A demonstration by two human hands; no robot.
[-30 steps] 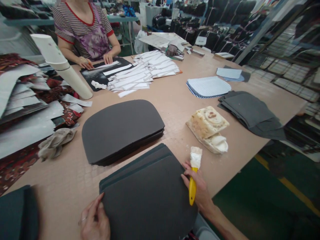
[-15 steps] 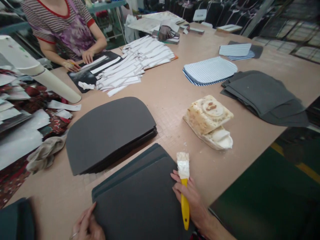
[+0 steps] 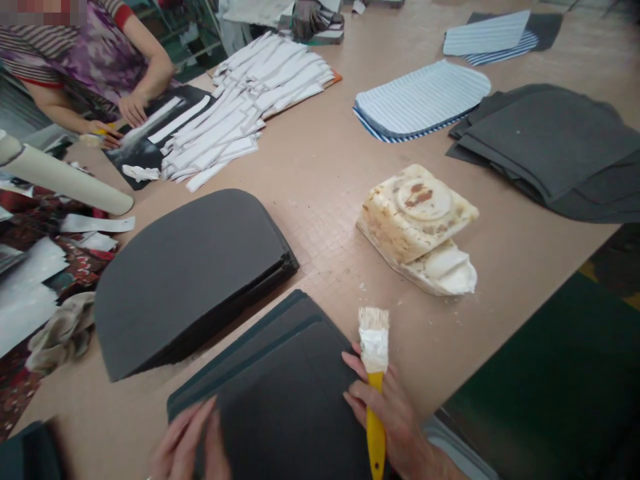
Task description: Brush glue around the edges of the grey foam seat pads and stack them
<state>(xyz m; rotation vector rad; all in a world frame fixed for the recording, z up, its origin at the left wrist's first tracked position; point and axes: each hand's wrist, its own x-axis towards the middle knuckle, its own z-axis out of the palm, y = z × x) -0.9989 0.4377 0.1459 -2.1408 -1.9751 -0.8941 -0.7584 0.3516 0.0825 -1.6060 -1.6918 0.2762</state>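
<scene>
My right hand [image 3: 395, 413] grips a paintbrush [image 3: 376, 427] with a yellow handle. The brush points away from me, its bristles coated in white paste. Fingertips of the same hand rest at the right edge of a fanned stack of dark grey sheets [image 3: 285, 407]. My left hand [image 3: 187, 443], slightly blurred, is over the left edge of those sheets, fingers bent and thumb apart, with nothing visible in it. Beyond the brush sits a cut-open plastic container [image 3: 415, 207], crusted and stained, with white paste [image 3: 450, 270] at its open end.
Left of centre lies a thick stack of rounded grey panels [image 3: 195, 267]. More grey pieces [image 3: 545, 140] and striped pieces [image 3: 425, 93] are at the right. A co-worker [image 3: 100, 67] works beside many white strips [image 3: 250, 100]. A pale tube [image 3: 75, 177] and a crumpled cloth [image 3: 63, 330] are leftward.
The view has shifted downward and closer. My left hand has moved up and inward over the sheets' edge. My right hand keeps the paintbrush at the right edge.
</scene>
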